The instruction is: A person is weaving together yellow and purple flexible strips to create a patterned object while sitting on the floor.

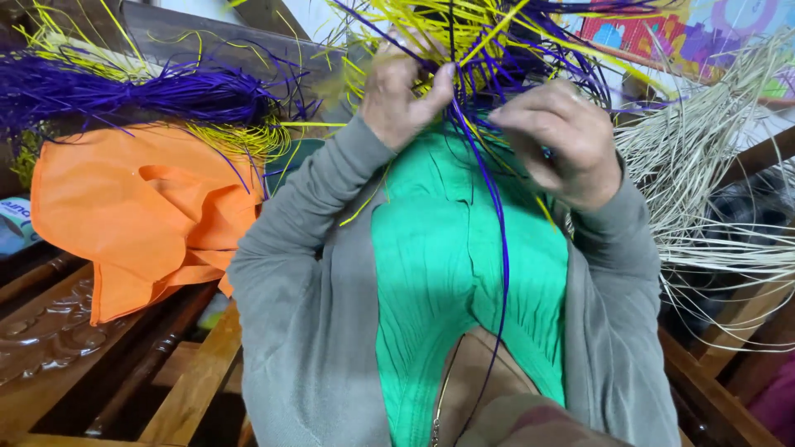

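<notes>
My left hand [402, 95] is raised close to the camera and closed on a woven tangle of yellow and purple strands [472, 37]. My right hand [563, 141] is beside it with its fingers pinched on the same work, near a long purple strand [500, 248] that hangs down over my green garment [447, 265]. Grey sleeves [306, 273] cover both arms. The fingertips are partly hidden by the strands.
An orange cloth bag [141, 207] lies at the left under a bundle of purple and yellow strands [132, 95]. Pale straw fibres [704, 174] spread at the right. Wooden slats [190, 381] run below, and a brown zipped bag [480, 389] sits at the bottom.
</notes>
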